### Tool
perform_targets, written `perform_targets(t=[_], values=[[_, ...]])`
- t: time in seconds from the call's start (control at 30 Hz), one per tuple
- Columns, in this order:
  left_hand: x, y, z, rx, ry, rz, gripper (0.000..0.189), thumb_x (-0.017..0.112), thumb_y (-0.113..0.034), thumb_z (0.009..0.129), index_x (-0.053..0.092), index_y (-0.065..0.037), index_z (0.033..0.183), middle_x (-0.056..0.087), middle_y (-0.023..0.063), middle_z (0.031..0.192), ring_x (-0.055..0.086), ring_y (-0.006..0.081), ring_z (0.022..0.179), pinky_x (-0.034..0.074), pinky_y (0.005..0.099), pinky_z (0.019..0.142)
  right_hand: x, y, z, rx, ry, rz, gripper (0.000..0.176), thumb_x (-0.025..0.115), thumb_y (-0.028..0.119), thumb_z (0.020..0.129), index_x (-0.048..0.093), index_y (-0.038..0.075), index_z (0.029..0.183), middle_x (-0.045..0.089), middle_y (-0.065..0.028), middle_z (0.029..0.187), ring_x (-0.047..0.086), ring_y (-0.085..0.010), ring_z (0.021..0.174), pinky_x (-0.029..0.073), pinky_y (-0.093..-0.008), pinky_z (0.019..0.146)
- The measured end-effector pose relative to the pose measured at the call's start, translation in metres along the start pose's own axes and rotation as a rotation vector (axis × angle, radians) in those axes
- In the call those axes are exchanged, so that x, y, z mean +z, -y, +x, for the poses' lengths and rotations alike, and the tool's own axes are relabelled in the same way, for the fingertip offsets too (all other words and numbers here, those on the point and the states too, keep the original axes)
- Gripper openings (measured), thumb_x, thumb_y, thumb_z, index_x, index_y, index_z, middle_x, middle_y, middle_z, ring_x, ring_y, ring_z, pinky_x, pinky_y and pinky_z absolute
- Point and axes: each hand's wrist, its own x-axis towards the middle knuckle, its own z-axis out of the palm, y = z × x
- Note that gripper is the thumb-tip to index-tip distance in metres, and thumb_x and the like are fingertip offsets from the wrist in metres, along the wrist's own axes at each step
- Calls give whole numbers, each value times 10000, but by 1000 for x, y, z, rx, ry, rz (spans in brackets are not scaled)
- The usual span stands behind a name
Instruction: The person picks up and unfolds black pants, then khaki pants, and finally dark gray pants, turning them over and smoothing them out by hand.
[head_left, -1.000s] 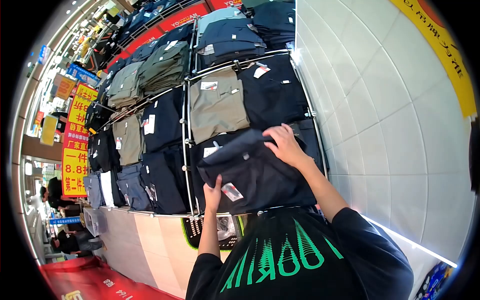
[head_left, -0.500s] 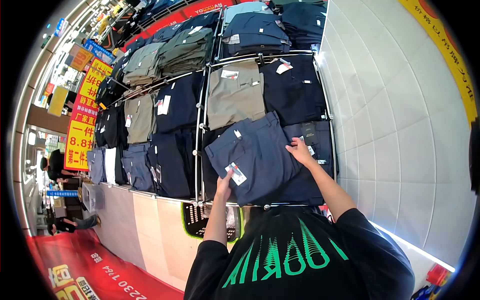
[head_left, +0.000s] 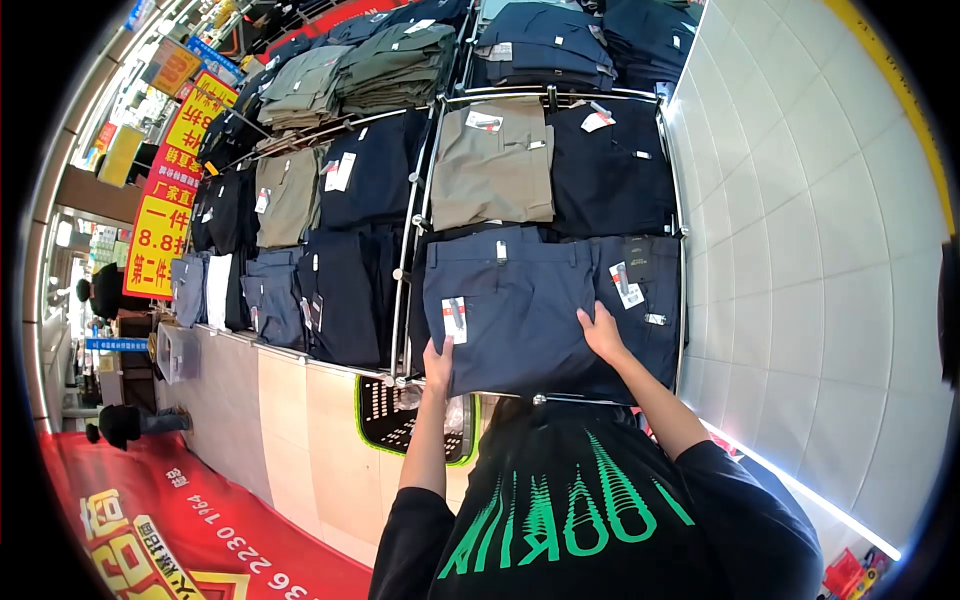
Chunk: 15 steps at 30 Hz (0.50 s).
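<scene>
A folded pair of dark blue trousers [head_left: 520, 320] lies squared on the front pile of the rack, with a white tag [head_left: 454, 320] on its left side. My left hand [head_left: 438, 364] grips the lower left edge, thumb on top beside the tag. My right hand [head_left: 604, 334] holds the right edge, its thumb up and the other fingers partly hidden under the fabric. Just right of that hand lies another dark folded pair [head_left: 655, 325] with a black label and a white tag.
Behind lie folded khaki trousers [head_left: 490, 170] and black trousers [head_left: 612, 175]. Metal rails [head_left: 408, 240] divide the piles. A black basket with a green rim [head_left: 362, 425] stands below on the floor. A tiled wall [head_left: 790, 240] rises on the right. Other people [head_left: 125, 425] are far left.
The blue trousers have turned from a slant to straight and now lie flat in line with the pile. Both my hands have moved with their edges.
</scene>
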Motion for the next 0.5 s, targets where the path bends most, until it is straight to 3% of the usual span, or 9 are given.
perform_targets(t=[0.13, 0.23, 0.33, 0.43, 0.47, 0.5], values=[[-3, 15, 7, 20, 68, 106, 328, 521, -183, 929, 530, 47, 1163, 629, 140, 1086, 586, 217, 1001, 437, 314, 883, 22, -44, -10, -24, -53, -104, 572, 611, 372, 840, 487, -89, 1155, 579, -307, 1067, 566, -425, 1020, 457, -408, 864], [-2, 1, -3, -3, 183, 64, 521, 654, -221, 847, 433, 35, 1244, 584, 151, 1164, 552, 212, 1063, 414, 316, 930, 2, -26, -18, 65, 53, -71, 522, 640, 337, 820, 503, -60, 1130, 568, -293, 1117, 546, -416, 1059, 445, -430, 878], [-5, 4, -14, 86, 242, 139, 690, 744, -218, 760, 360, 20, 1281, 568, 176, 1181, 556, 250, 1076, 417, 330, 938, 3, -17, -24, -49, -166, -96, 371, 666, 189, 797, 524, -19, 1068, 592, -212, 1003, 585, -361, 925, 469, -399, 818], [-9, 4, -18, 145, 229, 302, 658, 726, -197, 765, 365, 20, 1271, 562, 215, 1178, 569, 305, 1071, 429, 350, 926, 11, 2, -22, -175, -288, -93, 311, 653, 123, 795, 524, -1, 1050, 571, -169, 944, 582, -327, 868, 472, -390, 787], [-10, -1, -21, 194, 205, 388, 606, 683, -224, 797, 369, 20, 1255, 577, 259, 1121, 579, 379, 1028, 451, 393, 885, 13, 12, -18, -214, -303, -87, 298, 646, 104, 796, 523, 4, 1048, 561, -158, 930, 578, -317, 857, 472, -388, 779], [-13, -1, -21, 191, 222, 430, 586, 667, -241, 809, 373, 20, 1243, 586, 265, 1093, 579, 394, 1010, 455, 405, 869, 17, 20, -12, -236, -237, 3, 299, 641, 98, 796, 523, 5, 1054, 549, -155, 957, 566, -316, 890, 461, -384, 791]])
